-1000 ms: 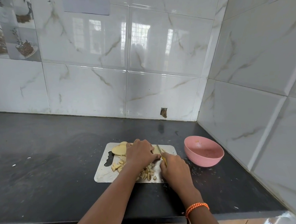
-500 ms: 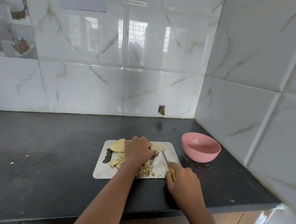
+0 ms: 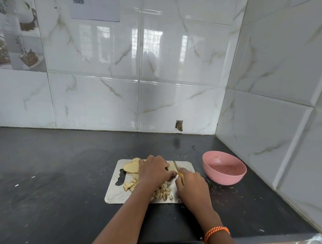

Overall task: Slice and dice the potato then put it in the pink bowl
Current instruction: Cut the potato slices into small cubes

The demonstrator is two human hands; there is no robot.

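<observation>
Potato slice (image 3: pixel 171 166) pinned under left grip (image 3: pixel 154 171); right grip (image 3: pixel 192 185) clamps knife (image 3: pixel 178 171) alongside.

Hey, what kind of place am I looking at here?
Most likely a home kitchen corner: a dark stone counter meets glossy marble-look wall tiles, and a steel cutting board holds cut potato beside a pink bowl.
</observation>
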